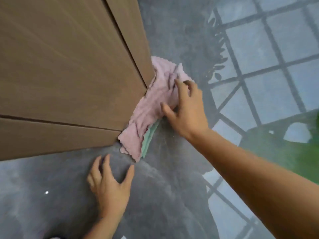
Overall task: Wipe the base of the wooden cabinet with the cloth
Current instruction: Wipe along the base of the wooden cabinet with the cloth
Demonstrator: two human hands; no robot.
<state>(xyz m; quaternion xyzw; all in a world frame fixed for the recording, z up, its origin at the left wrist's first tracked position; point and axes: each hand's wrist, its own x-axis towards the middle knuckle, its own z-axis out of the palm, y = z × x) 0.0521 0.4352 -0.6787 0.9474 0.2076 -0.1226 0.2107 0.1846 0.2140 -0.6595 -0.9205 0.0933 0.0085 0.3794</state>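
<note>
Here the pink cloth (151, 107), a green layer showing under it, lies bunched against the cabinet (65, 66) base on the grey floor (164, 195). The right hand (186, 109) presses on it with fingers spread; the left hand (108, 187) rests splayed on the floor nearby. Window-grid reflections cross the floor. No writing shows.
</note>
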